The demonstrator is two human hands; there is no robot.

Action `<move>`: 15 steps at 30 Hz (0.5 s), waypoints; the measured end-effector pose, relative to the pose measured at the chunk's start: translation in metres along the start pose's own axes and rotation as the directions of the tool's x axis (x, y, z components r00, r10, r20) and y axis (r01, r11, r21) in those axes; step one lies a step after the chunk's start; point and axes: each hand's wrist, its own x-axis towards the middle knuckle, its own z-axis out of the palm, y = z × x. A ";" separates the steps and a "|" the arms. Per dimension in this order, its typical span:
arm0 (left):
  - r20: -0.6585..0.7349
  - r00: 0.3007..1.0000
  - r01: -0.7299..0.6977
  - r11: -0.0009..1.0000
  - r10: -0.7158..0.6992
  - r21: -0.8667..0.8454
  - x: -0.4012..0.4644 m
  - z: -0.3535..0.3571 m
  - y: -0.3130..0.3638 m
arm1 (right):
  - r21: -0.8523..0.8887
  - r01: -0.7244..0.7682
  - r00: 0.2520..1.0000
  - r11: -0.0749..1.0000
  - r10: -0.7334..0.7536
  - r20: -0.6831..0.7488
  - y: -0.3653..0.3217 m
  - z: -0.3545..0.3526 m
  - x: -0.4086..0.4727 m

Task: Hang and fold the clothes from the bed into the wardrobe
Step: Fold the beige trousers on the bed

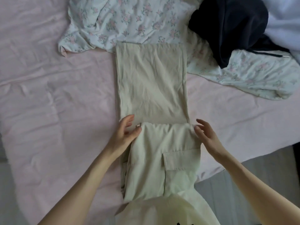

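Cream fabric of the person's own top [170, 210] is seen nearest the camera, at the bottom edge just below the beige trousers [152, 88]. These trousers are laid lengthwise on the pink bedsheet [48, 95], with the near portion folded over onto the far portion; a flap pocket [180, 159] is shown on the folded part. The left hand [125, 133] is placed at the left end of the fold, its fingers loosely spread and the thumb resting on the cloth; nothing is gripped. The right hand [206, 135] is held at the right end of the fold, fingers relaxed and spread, fingertips touching the edge; whether any cloth is pinched cannot be told. Beyond the trousers' far end a floral garment [129, 21] is spread, partly tucked beneath them. To the far right of the trousers a dark navy garment [235, 30] is heaped on the floral one.
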 end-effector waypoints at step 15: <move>-0.359 0.827 0.031 0.602 0.433 0.798 -0.032 0.029 -0.010 | -0.760 0.612 0.586 0.218 -0.771 0.250 0.042 0.047 -0.066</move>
